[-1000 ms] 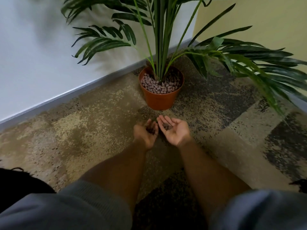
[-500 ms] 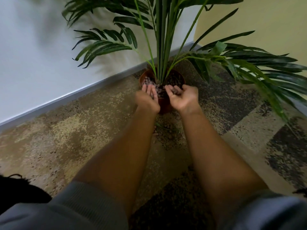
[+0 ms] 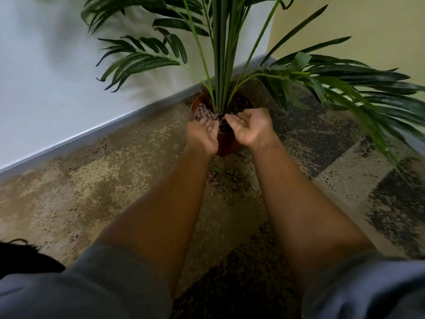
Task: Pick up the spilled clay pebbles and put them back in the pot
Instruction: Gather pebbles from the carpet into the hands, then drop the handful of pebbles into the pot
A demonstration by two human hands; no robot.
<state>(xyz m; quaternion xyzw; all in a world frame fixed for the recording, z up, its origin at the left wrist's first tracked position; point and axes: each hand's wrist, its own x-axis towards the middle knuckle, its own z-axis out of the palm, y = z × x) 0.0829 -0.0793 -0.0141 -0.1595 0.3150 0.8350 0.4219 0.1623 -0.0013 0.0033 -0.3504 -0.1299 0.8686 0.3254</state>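
Observation:
A terracotta pot with a palm plant stands on the carpet near the wall. Pinkish clay pebbles fill its left side. Both hands hover over the pot's near rim, palms up and tilted toward it. My left hand is cupped with its fingertips at the pebbles in the pot. My right hand is spread, and its palm shows nothing in it. A few spilled pebbles lie on the carpet just in front of the pot, between my forearms.
Long green fronds hang low to the right of the pot, and more spread to its left. A white wall with a grey skirting board runs diagonally on the left. A yellow wall closes the corner.
Both hands rose from the carpet with pebbles cupped in them and reached over the pot. The right palm, which held pebbles a second ago, now shows none.

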